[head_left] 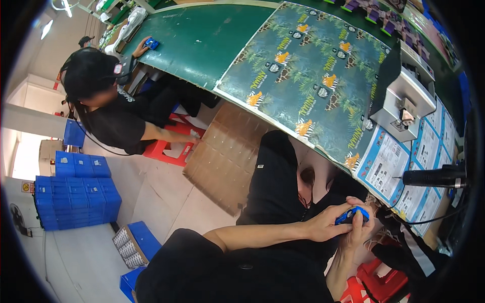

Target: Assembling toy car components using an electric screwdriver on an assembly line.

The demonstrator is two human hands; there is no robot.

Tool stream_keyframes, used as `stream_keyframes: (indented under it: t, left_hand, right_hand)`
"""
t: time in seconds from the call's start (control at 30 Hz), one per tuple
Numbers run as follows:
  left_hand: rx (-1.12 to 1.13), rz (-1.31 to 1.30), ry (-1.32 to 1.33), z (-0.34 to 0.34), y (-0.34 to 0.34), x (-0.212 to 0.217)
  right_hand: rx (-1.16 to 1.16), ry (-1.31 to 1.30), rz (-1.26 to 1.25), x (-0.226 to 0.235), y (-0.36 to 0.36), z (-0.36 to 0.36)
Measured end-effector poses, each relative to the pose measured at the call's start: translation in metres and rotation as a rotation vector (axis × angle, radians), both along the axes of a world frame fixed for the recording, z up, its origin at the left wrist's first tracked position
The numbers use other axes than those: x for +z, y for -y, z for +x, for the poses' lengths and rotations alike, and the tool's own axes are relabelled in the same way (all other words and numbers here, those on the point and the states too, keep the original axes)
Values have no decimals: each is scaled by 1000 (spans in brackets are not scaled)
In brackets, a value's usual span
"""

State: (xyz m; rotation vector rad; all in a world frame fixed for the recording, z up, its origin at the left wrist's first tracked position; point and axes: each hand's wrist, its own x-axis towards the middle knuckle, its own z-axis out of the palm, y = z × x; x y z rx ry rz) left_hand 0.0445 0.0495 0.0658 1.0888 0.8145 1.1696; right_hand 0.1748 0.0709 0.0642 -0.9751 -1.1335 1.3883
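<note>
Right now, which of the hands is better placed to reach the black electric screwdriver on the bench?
Probably the right hand: it sits on the side of the black electric screwdriver, just below it. The left hand grips the small blue toy car from the far side, so it can keep holding it.

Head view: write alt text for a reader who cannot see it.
Both hands, left hand and right hand, hold a small blue toy car over the lap, beside a green workbench with printed sheets. A co-worker sits further along.

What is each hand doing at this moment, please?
Left hand: closed on the small blue plastic toy car.
Right hand: closed on the same car, from below.
</note>
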Motion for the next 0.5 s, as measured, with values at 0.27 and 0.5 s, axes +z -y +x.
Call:
stream_keyframes:
  t: [0.27, 0.5]
  left_hand:
    - [49, -25, -54, -17, -8, 6]
    - [171, -33, 57, -29, -11, 5]
  right_hand:
    - [55, 2, -34, 4, -16, -14]
    - [156, 7, -127, 19, -30, -35]
